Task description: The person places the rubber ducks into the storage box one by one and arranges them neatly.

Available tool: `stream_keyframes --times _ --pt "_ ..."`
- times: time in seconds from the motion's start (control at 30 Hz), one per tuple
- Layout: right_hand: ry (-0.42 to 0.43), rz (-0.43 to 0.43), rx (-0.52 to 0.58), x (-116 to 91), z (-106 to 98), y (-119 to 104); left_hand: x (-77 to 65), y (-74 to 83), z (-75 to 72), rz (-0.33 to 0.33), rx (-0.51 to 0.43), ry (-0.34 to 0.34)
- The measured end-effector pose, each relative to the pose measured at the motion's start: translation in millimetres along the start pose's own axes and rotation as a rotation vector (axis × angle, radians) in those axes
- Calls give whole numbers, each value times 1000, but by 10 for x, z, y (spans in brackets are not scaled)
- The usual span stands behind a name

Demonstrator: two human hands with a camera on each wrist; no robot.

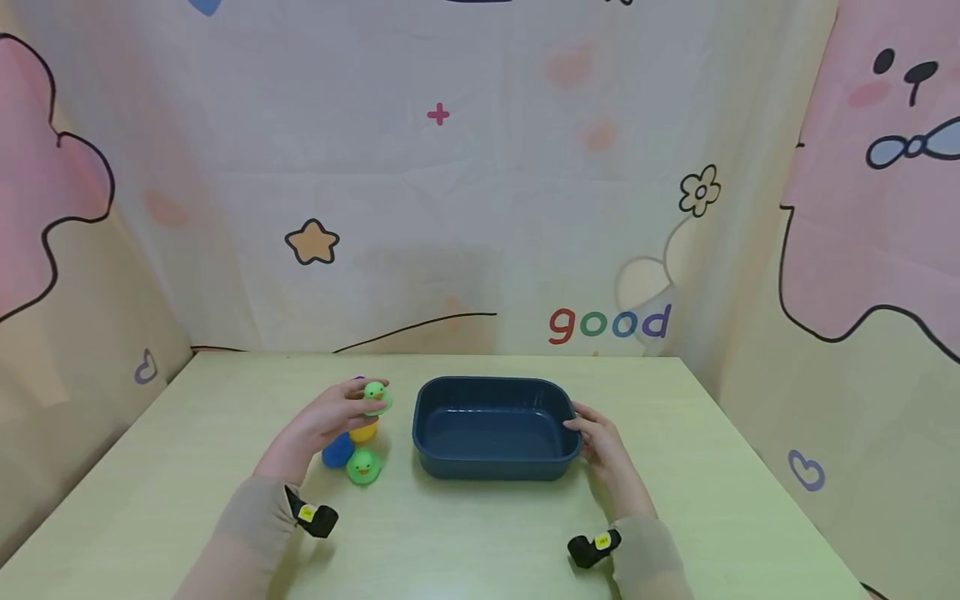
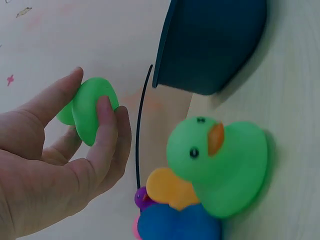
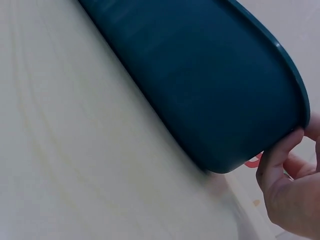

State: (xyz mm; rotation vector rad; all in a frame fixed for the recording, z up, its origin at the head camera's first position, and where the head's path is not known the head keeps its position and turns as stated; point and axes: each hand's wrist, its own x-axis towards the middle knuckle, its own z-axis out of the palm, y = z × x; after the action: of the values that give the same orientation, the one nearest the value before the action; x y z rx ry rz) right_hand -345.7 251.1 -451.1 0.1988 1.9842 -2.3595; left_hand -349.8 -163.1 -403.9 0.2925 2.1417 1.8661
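My left hand [image 1: 332, 417] pinches a small green rubber duck [image 1: 376, 398] between thumb and fingers, lifted above the table; the left wrist view shows this duck [image 2: 92, 110] from behind. Below that hand sit a second green rubber duck [image 1: 363, 467], a blue toy [image 1: 338, 451] and a yellow toy [image 1: 364, 432]. A bit of purple shows behind the fingers. At the table's middle stands a dark blue rectangular basin [image 1: 495, 470] with nothing inside. My right hand [image 1: 604, 442] holds its right end by the rim, and the right wrist view has the thumb against the basin wall [image 3: 200, 85].
The pale table [image 1: 465, 542] ends at a printed cloth backdrop [image 1: 480, 208], with cloth walls on both sides. In the left wrist view, a purple toy [image 2: 143, 198] and a pink edge show beside the blue toy [image 2: 177, 224].
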Motion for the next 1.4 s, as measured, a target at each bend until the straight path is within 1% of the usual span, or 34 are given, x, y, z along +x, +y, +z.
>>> stream_keyframes --times 0.2,0.37,0.57,0.7,0.83,0.93,1.1,1.23,1.33,1.4 --pt "14 4 -21 1 -9 -15 182 128 237 -27 -36 25" --pt "15 7 -39 13 -12 -21 329 237 452 -14 -44 -2" --pt "5 4 -33 15 -18 -6 519 318 717 9 -95 -35" --pt "-17 16 -6 12 -49 9 610 369 915 7 -107 -49" --pt "-65 27 58 7 -113 17 668 412 1103 9 -105 -70" --pt "-104 28 77 8 -160 25 724 419 1231 9 -106 -83" --pt "-138 15 90 -3 -189 46 803 436 1391 -19 -79 -78" --pt "-149 3 114 -2 -197 70 851 450 1489 -41 -34 -36" --pt "-137 -4 147 10 -198 82 903 441 1563 -41 23 5" --pt "-135 -9 170 13 -196 84 948 426 1617 -39 56 21"
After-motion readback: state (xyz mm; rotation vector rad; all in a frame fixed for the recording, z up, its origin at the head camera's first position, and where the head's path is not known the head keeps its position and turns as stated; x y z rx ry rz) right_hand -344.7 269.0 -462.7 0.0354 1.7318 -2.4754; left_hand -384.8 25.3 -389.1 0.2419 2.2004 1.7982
